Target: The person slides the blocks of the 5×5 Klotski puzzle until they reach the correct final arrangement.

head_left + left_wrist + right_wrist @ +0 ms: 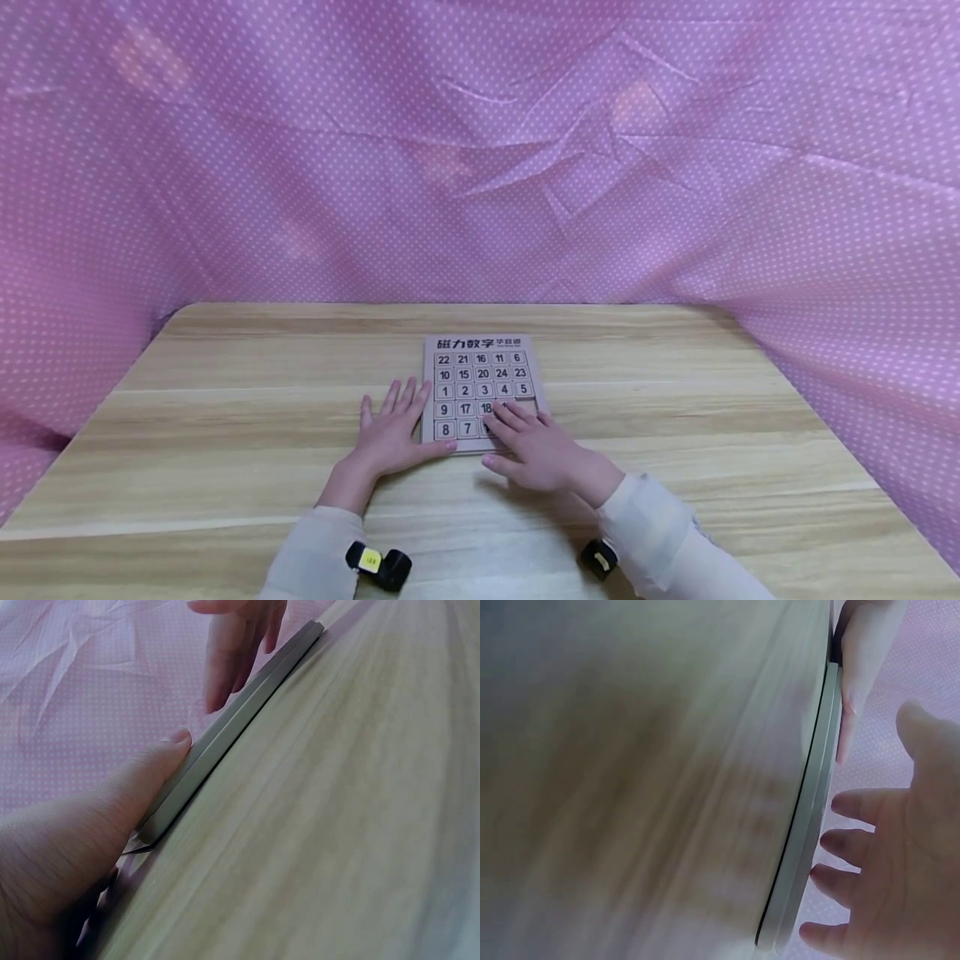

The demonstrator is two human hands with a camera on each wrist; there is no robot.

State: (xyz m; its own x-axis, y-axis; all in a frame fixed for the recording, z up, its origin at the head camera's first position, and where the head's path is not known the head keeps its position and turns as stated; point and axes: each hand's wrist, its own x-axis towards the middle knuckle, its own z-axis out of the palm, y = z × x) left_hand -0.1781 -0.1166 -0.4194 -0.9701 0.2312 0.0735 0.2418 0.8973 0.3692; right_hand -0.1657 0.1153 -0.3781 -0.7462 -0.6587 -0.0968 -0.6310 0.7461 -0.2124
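A grey number-slide puzzle [480, 343] lies flat, its square tiles printed with black numbers. My left hand [388, 440] lies along its left side with fingers spread and straight, the thumb on the near left corner. In the left wrist view that thumb [154, 769] rests on the puzzle's edge [236, 726]. Over the lower right tiles is my right hand [542, 454], fingers extended, hiding several numbers. A tile-free slot [529, 405] shows below the 5. From the right wrist, the right hand [900, 862] appears palm-on, fingertips at the board's edge [804, 817].
The puzzle is on a light wood-grain table [225, 417]. Pink dotted cloth [480, 167] hangs behind and on both sides. Black wrist cameras sit at the left sleeve [318, 542] and the right sleeve [656, 525].
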